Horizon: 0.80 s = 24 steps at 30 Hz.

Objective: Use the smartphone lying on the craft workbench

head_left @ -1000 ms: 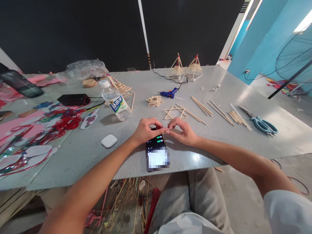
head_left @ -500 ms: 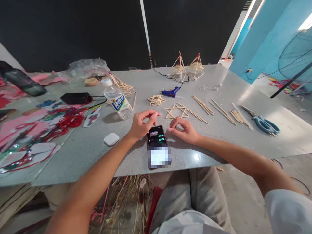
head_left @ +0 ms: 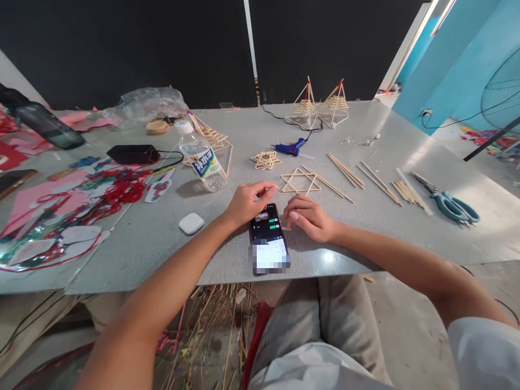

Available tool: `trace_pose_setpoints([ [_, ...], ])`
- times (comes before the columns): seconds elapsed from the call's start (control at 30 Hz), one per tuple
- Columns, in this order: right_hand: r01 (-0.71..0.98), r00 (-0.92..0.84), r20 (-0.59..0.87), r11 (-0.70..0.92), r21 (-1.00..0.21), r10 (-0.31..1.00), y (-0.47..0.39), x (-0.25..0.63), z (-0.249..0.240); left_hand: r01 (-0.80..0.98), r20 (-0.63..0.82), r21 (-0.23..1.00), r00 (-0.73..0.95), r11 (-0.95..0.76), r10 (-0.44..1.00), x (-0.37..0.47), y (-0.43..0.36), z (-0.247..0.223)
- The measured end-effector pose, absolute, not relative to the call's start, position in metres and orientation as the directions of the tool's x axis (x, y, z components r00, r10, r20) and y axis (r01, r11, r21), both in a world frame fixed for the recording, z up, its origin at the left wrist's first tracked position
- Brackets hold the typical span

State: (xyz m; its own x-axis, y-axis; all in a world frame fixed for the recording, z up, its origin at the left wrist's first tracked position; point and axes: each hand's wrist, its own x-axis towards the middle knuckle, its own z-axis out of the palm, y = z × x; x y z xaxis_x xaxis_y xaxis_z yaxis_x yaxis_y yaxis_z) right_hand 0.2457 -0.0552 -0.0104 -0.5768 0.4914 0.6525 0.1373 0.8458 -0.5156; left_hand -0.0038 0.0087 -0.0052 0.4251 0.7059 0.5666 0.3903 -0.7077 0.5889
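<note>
sitting at the grey table [head_left: 134, 254], we see it run wide across the view, its near edge at our lap. on its far left lies a spread of pink paper and red cord [head_left: 109, 197]. a water bottle [head_left: 202, 161] lies tilted left of centre, a stick frame behind it. blue scissors [head_left: 449, 203] sit at the far right, loose sticks [head_left: 379, 181] beside them. two stick pyramids [head_left: 320, 105] stand at the back, a blue glue gun [head_left: 289, 147] in front of them. a flat stick triangle [head_left: 300, 181] lies just past our hands. the phone [head_left: 268, 233] lies flat near the table's front edge, between both hands, screen lit. our left hand [head_left: 246, 203] hovers at its top left corner, fingers loosely curled, holding nothing. our right hand [head_left: 311, 219] rests just right of the phone, fingers curled, empty too. a small white case [head_left: 191, 223] sits left of the left wrist.
</note>
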Motion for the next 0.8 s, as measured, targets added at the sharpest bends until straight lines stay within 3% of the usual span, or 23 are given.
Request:
trace_pose_setpoints([
  [0.13,0.154,-0.696,0.640,0.939,-0.308,0.325,-0.0598,0.2472,-0.0104,0.477,0.641,0.392,0.472,-0.787,0.605,-0.0085,0.0148,-0.0089],
  [0.27,0.139,-0.751,0.625,0.976,-0.168,0.214,-0.0611,0.2467,-0.0125,0.497,0.686,0.299,0.481,-0.814,0.546,-0.0097,0.0162,-0.0071],
  [0.53,0.169,-0.730,0.642,0.972,-0.163,0.234,-0.0567,0.2459,-0.0174,0.464,0.743,0.182,0.512,-0.867,0.430,-0.0057,0.0159,-0.0050],
  [0.8,0.180,-0.712,0.642,0.957,-0.226,0.285,-0.0573,0.2464,-0.0166,0.463,0.782,0.210,0.449,-0.861,0.432,-0.0084,0.0180,-0.0047],
])
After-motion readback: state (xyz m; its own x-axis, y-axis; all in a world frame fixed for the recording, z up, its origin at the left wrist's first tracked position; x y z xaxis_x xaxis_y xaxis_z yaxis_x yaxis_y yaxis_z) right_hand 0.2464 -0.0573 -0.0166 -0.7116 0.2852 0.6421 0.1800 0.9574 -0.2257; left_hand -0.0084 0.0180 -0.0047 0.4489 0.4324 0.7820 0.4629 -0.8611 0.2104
